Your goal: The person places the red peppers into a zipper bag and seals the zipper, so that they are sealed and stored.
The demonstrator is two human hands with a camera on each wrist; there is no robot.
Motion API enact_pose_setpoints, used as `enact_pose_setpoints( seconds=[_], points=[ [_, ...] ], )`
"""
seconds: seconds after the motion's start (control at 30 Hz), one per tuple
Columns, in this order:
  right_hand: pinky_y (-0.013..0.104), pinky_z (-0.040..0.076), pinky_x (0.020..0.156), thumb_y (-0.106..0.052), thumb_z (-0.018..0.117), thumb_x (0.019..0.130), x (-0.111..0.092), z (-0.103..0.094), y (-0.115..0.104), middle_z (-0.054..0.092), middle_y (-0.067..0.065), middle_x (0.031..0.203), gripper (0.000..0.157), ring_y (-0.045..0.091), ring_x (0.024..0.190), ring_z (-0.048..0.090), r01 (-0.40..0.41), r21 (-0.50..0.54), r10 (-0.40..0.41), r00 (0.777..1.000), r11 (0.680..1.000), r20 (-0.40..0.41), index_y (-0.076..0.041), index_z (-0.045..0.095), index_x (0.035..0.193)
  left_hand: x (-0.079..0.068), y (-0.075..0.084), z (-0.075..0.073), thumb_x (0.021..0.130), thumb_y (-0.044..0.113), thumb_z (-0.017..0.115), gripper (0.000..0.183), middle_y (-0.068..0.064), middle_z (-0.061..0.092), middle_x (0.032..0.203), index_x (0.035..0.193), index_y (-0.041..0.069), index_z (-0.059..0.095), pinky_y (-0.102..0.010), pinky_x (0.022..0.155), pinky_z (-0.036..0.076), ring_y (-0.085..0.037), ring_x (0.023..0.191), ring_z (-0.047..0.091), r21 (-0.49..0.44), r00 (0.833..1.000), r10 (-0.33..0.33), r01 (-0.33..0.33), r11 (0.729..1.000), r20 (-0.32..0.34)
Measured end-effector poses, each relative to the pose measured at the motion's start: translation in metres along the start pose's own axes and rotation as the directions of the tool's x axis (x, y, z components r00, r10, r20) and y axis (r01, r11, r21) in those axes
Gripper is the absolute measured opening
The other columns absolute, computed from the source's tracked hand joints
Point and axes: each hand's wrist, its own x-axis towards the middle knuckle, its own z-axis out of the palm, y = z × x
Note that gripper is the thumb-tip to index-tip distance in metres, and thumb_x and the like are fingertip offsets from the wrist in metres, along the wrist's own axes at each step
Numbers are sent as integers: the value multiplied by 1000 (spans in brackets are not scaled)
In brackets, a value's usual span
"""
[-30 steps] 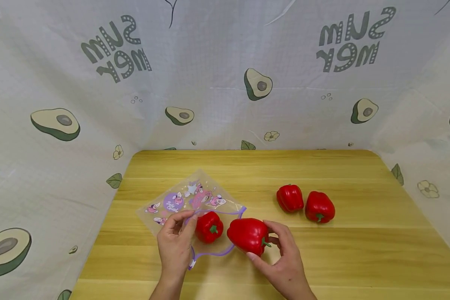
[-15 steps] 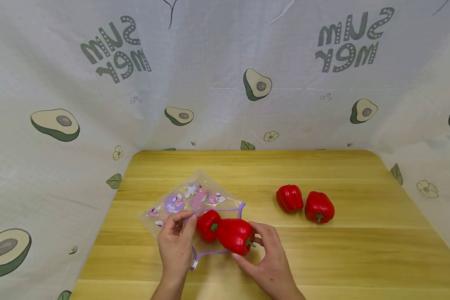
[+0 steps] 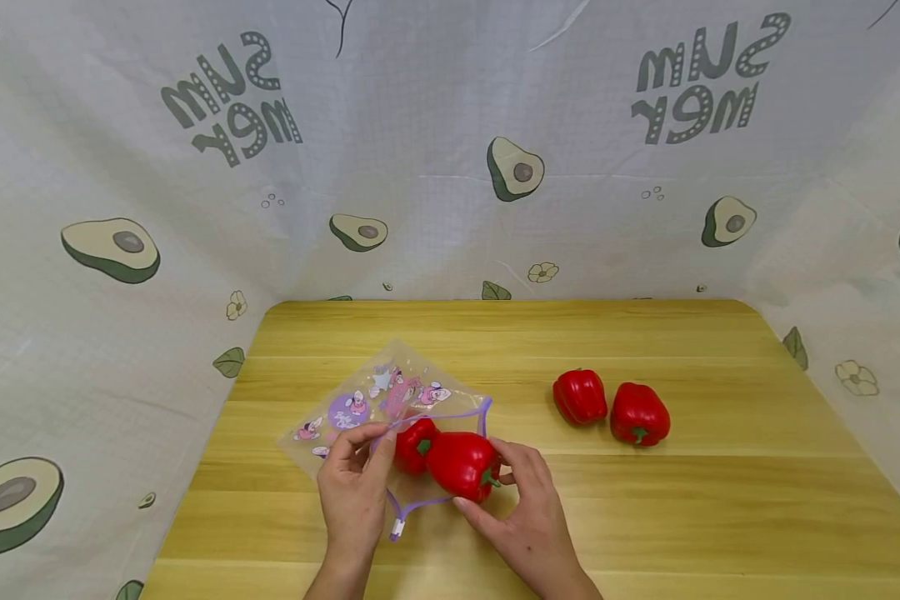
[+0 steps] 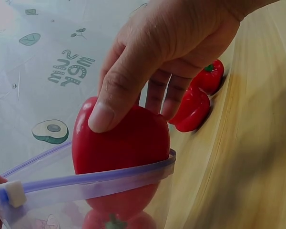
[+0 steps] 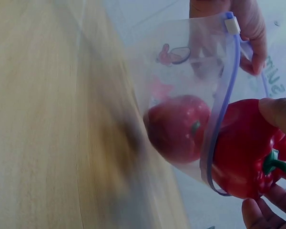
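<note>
A clear printed slider bag [image 3: 435, 367] with a purple zip rim lies in front of me, its mouth spread apart. My left hand [image 3: 351, 492] pinches one side of that mouth between thumb and fingers. Inside is a red bell pepper [image 5: 178, 129] with a green stem, seen through the plastic. A second red bell pepper [image 3: 461, 467] is gripped by the stem end in my right hand [image 3: 525, 521], thumb on one side and fingers on the other. In the left wrist view its lower part is behind the rim, close over the first pepper.
Two more red bell peppers, one nearer the middle [image 3: 579, 397] and one farther right [image 3: 639, 414], rest on the wooden table [image 3: 720, 500]. Behind the table hangs a white curtain [image 3: 420, 125] with avocado prints. A white slider [image 4: 12, 193] sits at one end of the zip.
My right hand has moved left with its bell pepper, from beside the bag's mouth into it. The left hand keeps its pinch, and the slider end of the rim has shifted slightly right.
</note>
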Motion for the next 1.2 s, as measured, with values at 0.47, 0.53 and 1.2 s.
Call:
enact_pose_setpoints(
  seconds=[0.47,0.53,1.2],
  points=[
    [33,62,86,-32,95,71,9,10,-7,56,-2,122,77,10,101,63,3,17,-4,1000,1000,7,-16,60,138,-2,3,1,90,-7,70,10,-5,71,101,99,-9,68,-17,94,55,-10,95,69,-17,1000,18,-17,1000,20],
    [34,63,86,-31,95,71,10,11,-9,55,-1,120,78,11,101,64,-5,9,5,1000,1000,6,-14,60,138,-2,4,1,90,-7,71,11,-4,71,102,100,-9,67,-17,93,56,-8,96,68,-21,1000,18,-18,1000,22],
    [18,61,71,-21,90,78,12,25,-12,65,0,101,69,9,83,68,59,131,-65,997,990,42,-10,56,137,-5,5,3,91,-6,70,11,-5,72,98,101,-9,67,-17,86,58,-9,95,68,-48,998,36,-34,998,43]
  ],
)
